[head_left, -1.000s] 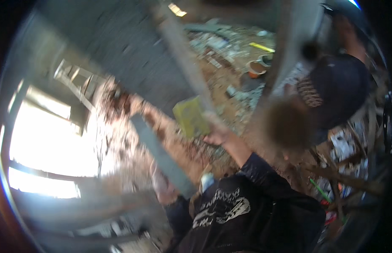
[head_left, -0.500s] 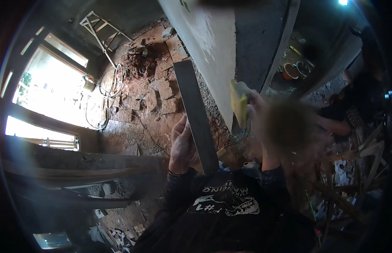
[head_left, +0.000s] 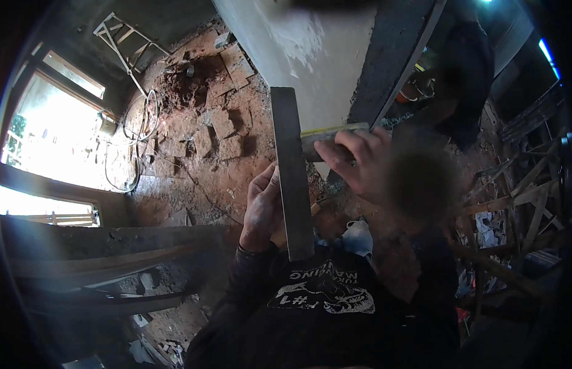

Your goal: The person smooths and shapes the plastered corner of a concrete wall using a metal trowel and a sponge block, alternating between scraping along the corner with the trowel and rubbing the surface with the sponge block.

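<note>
My left hand (head_left: 264,198) is closed on a long, narrow grey board (head_left: 291,178), held upright in front of my chest, fingers at its left edge; part of the grip is hidden behind it. My right hand (head_left: 358,161) grips a flat, grey-smeared scraper with a yellow edge (head_left: 326,134). The scraper lies crosswise at the board's right edge and seems to touch it. A dark round blur covers my right wrist. Just beyond the hands stands a partly whitened plaster wall (head_left: 298,46), with a darker grey face (head_left: 390,55) at its right.
Broken slabs (head_left: 223,126) and reddish dirt cover the floor ahead. A wooden trestle (head_left: 123,49) and looped hose (head_left: 147,117) are at the far left. Another person in dark clothing (head_left: 470,74) is at the right, near buckets (head_left: 415,89). Timber scraps (head_left: 513,190) stand at the lower right.
My right hand has brought the scraper left and turned it crosswise against the board. The board has become more upright. The other person at the right has shifted position.
</note>
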Tool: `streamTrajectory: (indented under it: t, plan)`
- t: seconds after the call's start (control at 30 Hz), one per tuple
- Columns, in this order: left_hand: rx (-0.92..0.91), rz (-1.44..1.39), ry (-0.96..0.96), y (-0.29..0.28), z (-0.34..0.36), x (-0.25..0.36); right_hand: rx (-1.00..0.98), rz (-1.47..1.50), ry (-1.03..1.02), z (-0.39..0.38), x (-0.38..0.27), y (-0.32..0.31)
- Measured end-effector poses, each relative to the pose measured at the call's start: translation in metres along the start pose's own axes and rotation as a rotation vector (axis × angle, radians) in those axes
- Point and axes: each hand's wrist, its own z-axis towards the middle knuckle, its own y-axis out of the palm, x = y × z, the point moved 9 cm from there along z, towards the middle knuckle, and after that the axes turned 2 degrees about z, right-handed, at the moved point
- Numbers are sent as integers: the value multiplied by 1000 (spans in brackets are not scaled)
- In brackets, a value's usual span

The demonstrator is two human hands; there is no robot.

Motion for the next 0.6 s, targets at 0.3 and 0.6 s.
streamTrajectory:
  t: [0.3, 0.6]
  plan:
    - [131, 377, 430, 6, 13, 46, 243, 1233, 1069, -77, 61, 61]
    - [121, 775, 729, 28, 41, 61, 367, 1725, 998, -19, 38, 68]
